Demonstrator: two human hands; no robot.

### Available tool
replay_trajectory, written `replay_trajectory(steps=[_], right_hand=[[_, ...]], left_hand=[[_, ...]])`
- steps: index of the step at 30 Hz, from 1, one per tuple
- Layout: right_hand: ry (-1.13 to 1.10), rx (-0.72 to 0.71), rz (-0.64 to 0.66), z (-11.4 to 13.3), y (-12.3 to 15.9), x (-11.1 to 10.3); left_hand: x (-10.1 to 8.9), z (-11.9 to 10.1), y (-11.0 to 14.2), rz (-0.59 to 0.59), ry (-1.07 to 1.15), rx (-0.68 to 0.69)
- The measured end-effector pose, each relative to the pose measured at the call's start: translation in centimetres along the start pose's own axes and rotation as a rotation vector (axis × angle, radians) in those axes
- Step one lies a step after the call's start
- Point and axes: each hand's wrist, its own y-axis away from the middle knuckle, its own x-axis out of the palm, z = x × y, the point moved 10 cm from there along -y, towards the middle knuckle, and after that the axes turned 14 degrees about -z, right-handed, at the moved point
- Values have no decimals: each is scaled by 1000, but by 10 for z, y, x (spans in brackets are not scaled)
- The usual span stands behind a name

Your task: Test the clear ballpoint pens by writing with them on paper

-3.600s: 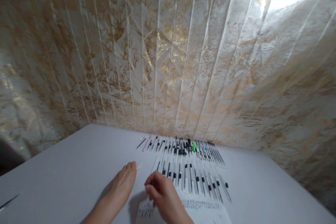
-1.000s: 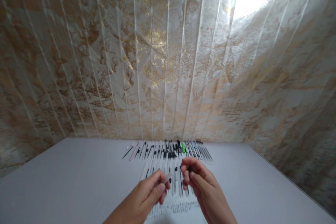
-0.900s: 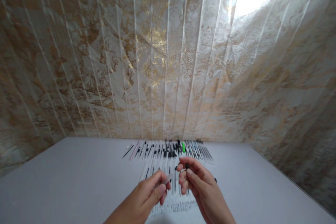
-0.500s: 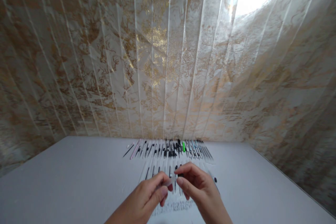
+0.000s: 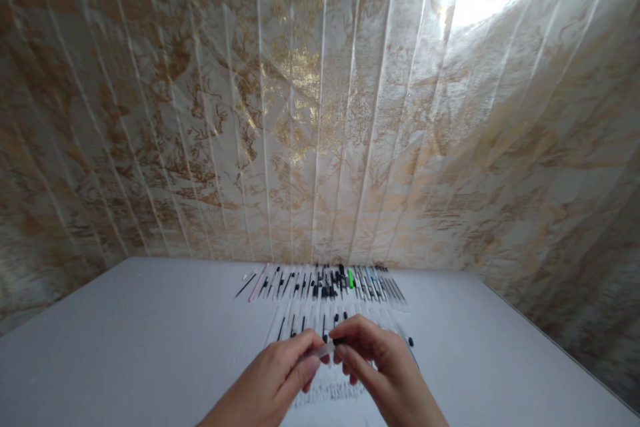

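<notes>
My left hand (image 5: pixel 287 370) is closed around a translucent whitish pen barrel (image 5: pixel 324 350), its free end pointing right. Between thumb and forefinger, my right hand (image 5: pixel 377 357) pinches a small black pen part (image 5: pixel 338 341), probably a cap or end plug. The black part sits right at the barrel's end; whether it is seated on it cannot be told. Both hands are over the white table, just in front of a row of clear pen pieces with dark refills (image 5: pixel 293 325). My fingers hide some of that row.
Farther back lies a row of many pen parts (image 5: pixel 300 285), with a bright green piece (image 5: pixel 351 278) among them. A dark-tipped pen piece (image 5: pixel 411 341) lies right of my right hand. Small dark bits (image 5: pixel 330 392) lie near the front. A patterned gold curtain (image 5: pixel 300 113) hangs behind the table.
The black part in my right fingers has come against the barrel's end and shows more clearly. My right hand has shifted slightly down and right. My left hand keeps its hold.
</notes>
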Motion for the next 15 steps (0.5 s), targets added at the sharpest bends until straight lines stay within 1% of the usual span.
replay_trajectory(steps=[5, 12, 15], right_hand=[[-15, 47, 46, -7, 2, 2], [115, 23, 83, -12, 2, 4], [183, -32, 65, -11, 1, 5]], left_hand=[[0, -2, 0, 7, 3, -8], [1, -6, 2, 27, -74, 11], [3, -5, 2, 25, -73, 8]])
